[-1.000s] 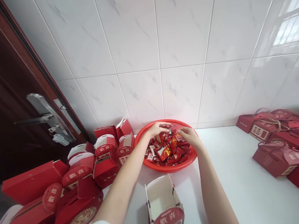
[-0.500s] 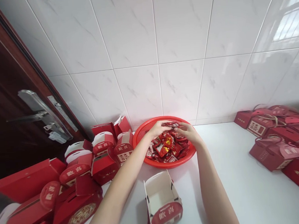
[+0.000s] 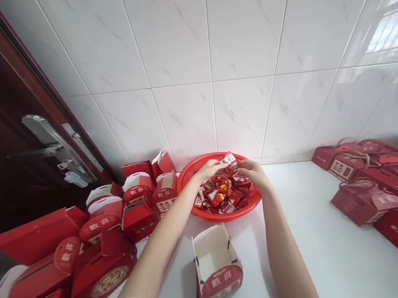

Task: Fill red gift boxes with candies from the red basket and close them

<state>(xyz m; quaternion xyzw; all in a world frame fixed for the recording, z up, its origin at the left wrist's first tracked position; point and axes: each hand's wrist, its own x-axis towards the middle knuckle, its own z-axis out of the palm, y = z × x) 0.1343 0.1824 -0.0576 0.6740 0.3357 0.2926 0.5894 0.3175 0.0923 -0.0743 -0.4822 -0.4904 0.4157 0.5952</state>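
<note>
A red plastic basket (image 3: 184, 179) filled with red-wrapped candies (image 3: 218, 196) stands against the wall, and both my hands are over it. My left hand (image 3: 208, 171) reaches in from the left, its fingers closed on the edge of a red and white candy packet (image 3: 229, 158). From the right, my right hand (image 3: 254, 174) has its bent fingers at the packet's other side; part of that grip is hidden. In front of the basket, an open red gift box (image 3: 225, 281) with a pale inside stands on the white table (image 3: 293, 233). No candies show inside it.
Several red gift boxes (image 3: 101, 219) crowd the left side, near a dark door (image 3: 13, 180) with a metal handle (image 3: 54, 150). More boxes with ribbons (image 3: 366, 201) stand at the right. A white tiled wall (image 3: 244, 114) closes off the back.
A candy packet has come up between my hands, its white printed face now showing above the pile. My hands have stayed over the basket. The boxes have not moved.
</note>
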